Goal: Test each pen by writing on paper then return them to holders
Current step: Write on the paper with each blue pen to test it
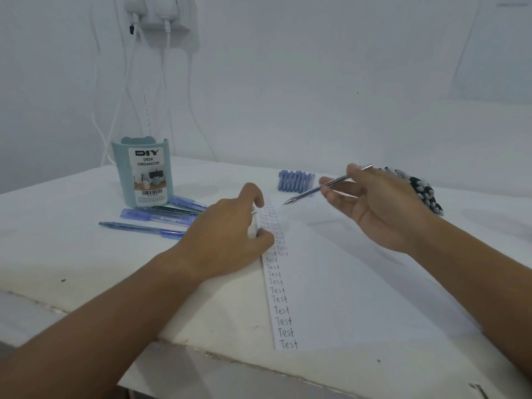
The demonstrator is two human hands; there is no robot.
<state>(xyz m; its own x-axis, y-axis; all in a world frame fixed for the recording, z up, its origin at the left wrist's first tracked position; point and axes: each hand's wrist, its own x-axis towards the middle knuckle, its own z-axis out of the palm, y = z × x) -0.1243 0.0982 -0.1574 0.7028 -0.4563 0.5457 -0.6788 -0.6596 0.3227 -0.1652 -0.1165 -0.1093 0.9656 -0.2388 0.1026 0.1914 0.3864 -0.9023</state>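
My left hand hides most of a white cap; my right hand covers part of the black-and-white pens.

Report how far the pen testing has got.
Done: the paper carries a long column of "Test" lines. In hand: the right hand holds a pen above the sheet; the left hand grips a white cap. Left: loose blue pens still lie beside the desk organizer, unreturned.

White wall, white table — hanging cables
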